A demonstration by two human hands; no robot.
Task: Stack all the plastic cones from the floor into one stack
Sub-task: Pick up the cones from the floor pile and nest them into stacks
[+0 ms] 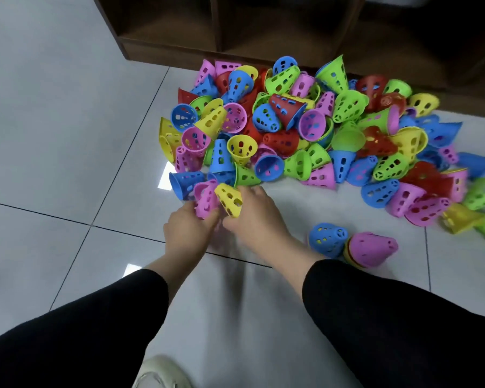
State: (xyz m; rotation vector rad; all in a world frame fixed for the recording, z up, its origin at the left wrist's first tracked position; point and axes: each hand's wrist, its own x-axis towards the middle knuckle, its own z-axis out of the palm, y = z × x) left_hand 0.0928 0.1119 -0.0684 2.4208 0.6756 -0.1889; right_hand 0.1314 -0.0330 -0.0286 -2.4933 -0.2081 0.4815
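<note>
Now left hand holds pink cone, right hand holds yellow cone, near edge of pile; next: nest them w/ tips aligned.

Under me lies a glossy pale tiled floor crossed by dark grout lines. Ahead stands a dark brown wooden shelf unit with open compartments. My light-coloured shoe shows at the bottom edge.

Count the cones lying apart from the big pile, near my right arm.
2 visible: a blue cone beside the right sleeve, and a pink cone touching it on its right, with more cones possibly nested under the pink one.
</note>
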